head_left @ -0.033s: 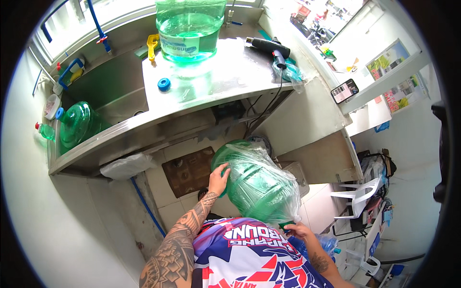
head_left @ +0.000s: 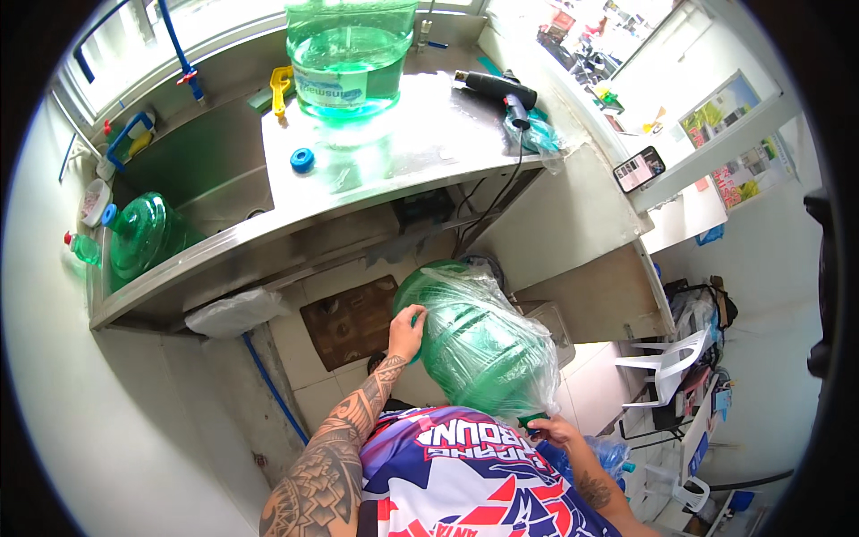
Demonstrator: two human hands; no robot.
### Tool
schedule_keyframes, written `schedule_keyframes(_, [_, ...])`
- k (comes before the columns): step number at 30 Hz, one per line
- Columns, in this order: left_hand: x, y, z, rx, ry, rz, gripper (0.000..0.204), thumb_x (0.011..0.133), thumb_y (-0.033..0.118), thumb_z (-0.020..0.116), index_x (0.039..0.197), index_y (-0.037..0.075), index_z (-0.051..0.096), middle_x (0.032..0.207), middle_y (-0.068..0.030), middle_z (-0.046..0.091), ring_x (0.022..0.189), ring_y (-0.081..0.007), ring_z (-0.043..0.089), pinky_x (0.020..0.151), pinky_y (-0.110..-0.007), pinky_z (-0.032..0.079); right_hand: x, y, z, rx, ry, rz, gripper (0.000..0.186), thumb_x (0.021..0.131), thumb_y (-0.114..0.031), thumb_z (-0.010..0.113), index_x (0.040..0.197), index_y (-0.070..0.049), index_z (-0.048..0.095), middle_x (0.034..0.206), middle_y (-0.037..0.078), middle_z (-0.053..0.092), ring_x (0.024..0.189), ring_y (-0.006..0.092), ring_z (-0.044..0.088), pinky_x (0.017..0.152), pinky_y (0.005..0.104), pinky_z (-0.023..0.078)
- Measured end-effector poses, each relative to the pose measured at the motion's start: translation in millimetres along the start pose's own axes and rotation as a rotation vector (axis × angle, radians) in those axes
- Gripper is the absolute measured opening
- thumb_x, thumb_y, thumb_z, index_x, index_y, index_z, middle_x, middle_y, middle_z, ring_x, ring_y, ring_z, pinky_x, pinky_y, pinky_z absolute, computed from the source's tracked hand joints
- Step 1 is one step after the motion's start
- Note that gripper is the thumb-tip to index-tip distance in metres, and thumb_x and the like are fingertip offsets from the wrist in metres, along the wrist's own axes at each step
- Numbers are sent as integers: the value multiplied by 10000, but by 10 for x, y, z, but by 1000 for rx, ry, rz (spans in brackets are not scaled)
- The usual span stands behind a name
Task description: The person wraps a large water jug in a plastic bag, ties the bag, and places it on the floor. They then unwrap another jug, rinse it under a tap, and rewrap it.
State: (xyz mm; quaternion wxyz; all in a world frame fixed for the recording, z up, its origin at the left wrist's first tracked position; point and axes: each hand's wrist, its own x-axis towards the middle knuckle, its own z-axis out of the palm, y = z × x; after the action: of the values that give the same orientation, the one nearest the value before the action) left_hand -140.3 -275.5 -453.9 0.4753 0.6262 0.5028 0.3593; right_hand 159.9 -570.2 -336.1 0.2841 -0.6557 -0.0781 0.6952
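Note:
A large green water jug (head_left: pixel 488 358) lies tilted in front of my body, mostly covered by a clear plastic bag (head_left: pixel 528 336). Its base end at the upper left is bare. My left hand (head_left: pixel 407 331) is at the jug's left side, fingers bent and pinched at the bag's edge; what lies under the palm is hidden. At the lower right, my right hand (head_left: pixel 557 432) is closed round the jug's neck, where the plastic gathers. My shirt hides part of the jug's near side.
A steel counter (head_left: pixel 420 134) holds another green jug (head_left: pixel 344 76), a blue cap (head_left: pixel 302 160), a yellow tool (head_left: pixel 281 89) and a black heat gun (head_left: pixel 501 89). Another capped jug (head_left: pixel 148 233) stands by the sink (head_left: pixel 215 179). A brown mat (head_left: pixel 347 320) and white chair (head_left: pixel 667 367) flank me.
The fingers of my left hand have drawn in slightly at the bag's edge. My view has shifted a little; the jug and my right hand look the same.

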Motion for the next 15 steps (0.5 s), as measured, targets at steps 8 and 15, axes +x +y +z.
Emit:
schedule_keyframes(8, [206,49,163,82,-270,91,223,924,203,547,880,-13,582,844,-242,616,807,-431,600,717,-463,480,26,351,116,337,8,-78,348,837,-77,676,1156,34,592,1014,134,690,822,213,690,725,347,573])
schedule_keyframes(15, [-412,471,363,-10,-660,102,240,893,213,527,845,-18,572,736,-247,557,693,-395,579,667,-432,456,155,618,65,373,85,33,246,910,-227,597,1023,-19,662,900,89,717,756,175,688,751,304,564])
